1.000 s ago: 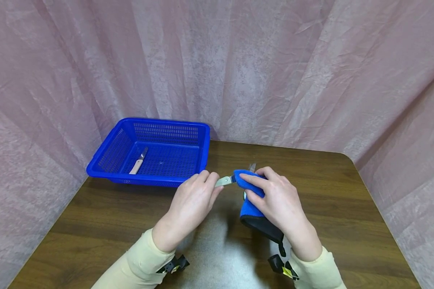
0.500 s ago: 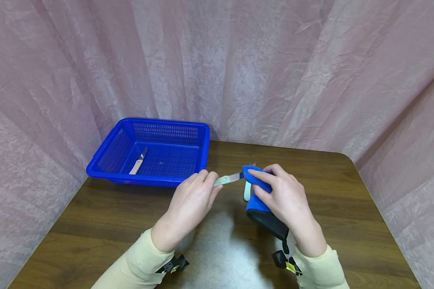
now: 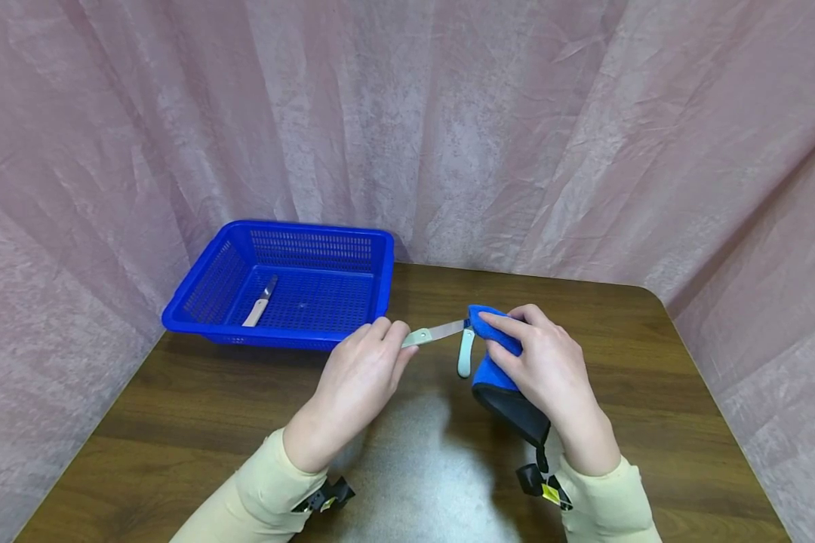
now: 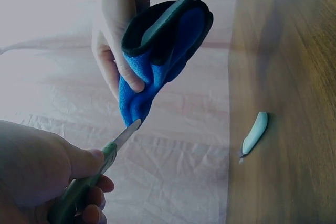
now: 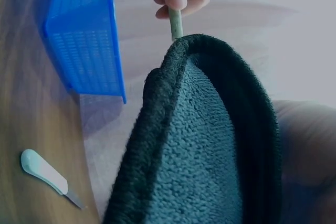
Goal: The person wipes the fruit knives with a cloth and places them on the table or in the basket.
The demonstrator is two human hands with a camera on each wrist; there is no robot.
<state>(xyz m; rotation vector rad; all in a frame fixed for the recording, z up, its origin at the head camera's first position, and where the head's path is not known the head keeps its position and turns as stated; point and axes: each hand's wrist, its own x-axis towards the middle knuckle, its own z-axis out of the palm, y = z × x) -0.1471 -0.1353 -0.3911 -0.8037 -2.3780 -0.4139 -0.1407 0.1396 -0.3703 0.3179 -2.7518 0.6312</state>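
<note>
My left hand [image 3: 361, 377] grips a small knife [image 3: 417, 338] by its pale green handle, its blade pointing right. My right hand [image 3: 543, 366] pinches a blue cloth with a black edge [image 3: 494, 375] around the blade's tip. In the left wrist view most of the blade [image 4: 127, 134] shows bare, and the cloth [image 4: 137, 100] touches its end. A second knife with a pale mint handle [image 3: 465, 354] lies on the table just left of the cloth; its blade is hidden in the head view but shows in the right wrist view [image 5: 74, 200].
A blue plastic basket [image 3: 387, 290] stands at the back left of the wooden table [image 3: 618, 362]. Inside it lies a knife with a cream handle [image 3: 255, 313]. A pink curtain [image 3: 448, 136] hangs behind the table.
My right hand and the cloth have slid rightward along the blade, baring more of it. The mint handle on the table has come into sight. My left hand has stayed nearly still.
</note>
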